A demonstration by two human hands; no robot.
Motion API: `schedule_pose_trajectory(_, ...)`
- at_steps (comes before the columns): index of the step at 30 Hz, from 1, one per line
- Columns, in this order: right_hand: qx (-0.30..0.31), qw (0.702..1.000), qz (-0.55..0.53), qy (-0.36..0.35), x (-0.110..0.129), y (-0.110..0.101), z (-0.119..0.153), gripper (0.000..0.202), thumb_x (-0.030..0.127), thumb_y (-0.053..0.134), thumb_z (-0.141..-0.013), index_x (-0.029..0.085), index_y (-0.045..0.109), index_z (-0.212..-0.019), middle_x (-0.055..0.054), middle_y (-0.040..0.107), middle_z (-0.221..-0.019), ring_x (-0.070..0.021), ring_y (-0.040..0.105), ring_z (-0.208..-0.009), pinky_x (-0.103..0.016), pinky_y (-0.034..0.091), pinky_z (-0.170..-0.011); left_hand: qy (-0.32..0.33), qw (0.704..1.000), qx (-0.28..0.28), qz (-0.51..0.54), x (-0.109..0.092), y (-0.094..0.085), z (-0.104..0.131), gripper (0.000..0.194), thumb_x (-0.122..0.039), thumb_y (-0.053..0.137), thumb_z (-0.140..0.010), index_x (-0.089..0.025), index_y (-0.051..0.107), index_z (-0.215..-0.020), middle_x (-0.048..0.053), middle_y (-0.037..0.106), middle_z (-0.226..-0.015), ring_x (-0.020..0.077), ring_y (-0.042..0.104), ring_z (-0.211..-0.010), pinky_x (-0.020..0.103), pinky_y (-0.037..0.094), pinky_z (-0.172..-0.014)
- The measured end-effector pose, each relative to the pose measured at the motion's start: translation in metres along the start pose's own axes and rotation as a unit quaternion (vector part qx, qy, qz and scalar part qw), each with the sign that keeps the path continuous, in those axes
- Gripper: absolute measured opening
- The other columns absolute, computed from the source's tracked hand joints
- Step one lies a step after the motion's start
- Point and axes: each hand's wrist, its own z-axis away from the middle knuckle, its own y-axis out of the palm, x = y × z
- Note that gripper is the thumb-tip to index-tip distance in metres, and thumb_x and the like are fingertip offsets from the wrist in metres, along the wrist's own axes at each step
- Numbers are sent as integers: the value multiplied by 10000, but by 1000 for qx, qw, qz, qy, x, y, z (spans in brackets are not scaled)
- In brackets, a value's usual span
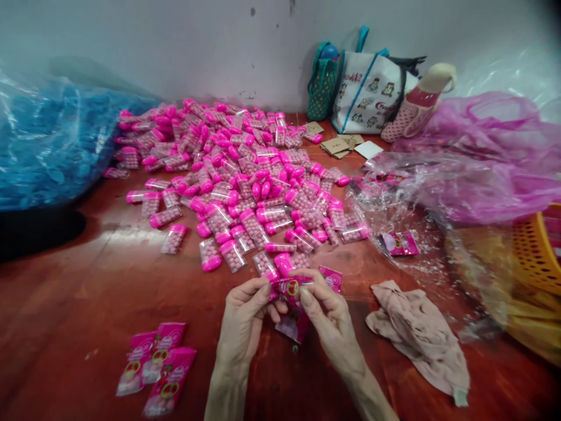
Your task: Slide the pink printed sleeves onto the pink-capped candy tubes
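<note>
Between my two hands is a pink printed packet [288, 287], raised just above the table in front of the heap. My left hand [248, 310] pinches its left end between thumb and fingers. At the other end, the thumb and fingers of my right hand [326, 310] close on it. Beneath my hands lies another pink packet [293, 327], partly covered by them. Beyond the fingers spreads a large heap of clear containers [232, 175] with pink caps and pale pink balls inside. Three filled pink packets [164, 371] rest together at the lower left.
A blue-filled plastic bag [52, 140] stands at the left. Crumpled clear and pink plastic [477, 158], a yellow basket [534, 257] and a beige cloth [423, 339] occupy the right. A white tote bag [368, 93] and bottle holders stand against the wall, near cardboard pieces [339, 145].
</note>
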Motion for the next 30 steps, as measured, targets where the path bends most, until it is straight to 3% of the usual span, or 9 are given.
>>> schedule_pose_trajectory(4,22,999,20,-21,-1,0,-1,179,318,526,-878,205,662,-859,-65,576,-1127,-222,518,-1063,-361,384,-919,10,1000,-10,-4,0,3,0,93,-155,765,-545,-142,719,-626,35,658,-496,120,552,-354,194,429,-353)
schedule_pose_trajectory(9,23,995,80,-50,2,-1,1,174,235,585,-850,219,683,-706,-32,600,-1085,-213,499,-1047,-355,367,-908,12,1000,-19,-8,-5,1,-3,57,-116,748,-543,-126,701,-574,7,660,-559,85,558,-439,165,450,-428)
schedule_pose_trajectory(13,45,992,86,-84,6,-4,3,79,186,660,-788,236,703,-744,-21,588,-1110,-217,498,-1054,-359,364,-918,19,999,-27,3,-9,-2,-1,75,-129,761,-542,-136,698,-583,-2,665,-575,71,565,-495,149,461,-506)
schedule_pose_trajectory(19,6,997,53,-60,5,6,3,103,148,644,-792,205,700,-726,-50,593,-1045,-209,536,-992,-345,408,-863,-35,998,46,-11,-12,0,3,262,-70,748,-505,-134,734,-759,60,717,-653,138,637,-568,203,509,-558)
schedule_pose_trajectory(22,-10,993,89,-80,5,12,5,83,129,680,-755,195,698,-707,-51,596,-989,-208,535,-953,-338,405,-834,-32,999,-19,1,-7,-2,3,170,-6,709,-477,-131,713,-591,30,693,-542,94,592,-447,155,475,-468)
schedule_pose_trajectory(25,-14,991,103,-82,6,13,9,83,126,713,-720,202,689,-697,-37,600,-952,-203,543,-920,-327,413,-802,-14,998,-61,15,0,-3,4,186,-1,686,-486,-153,712,-591,10,692,-529,86,587,-434,147,471,-458)
schedule_pose_trajectory(30,-81,991,94,-55,6,0,1,98,157,604,-827,232,654,-791,-11,608,-855,-166,577,-799,-291,454,-706,42,992,-121,14,-1,-6,-1,157,-43,696,-512,-153,709,-623,10,691,-540,101,580,-422,158,458,-399)
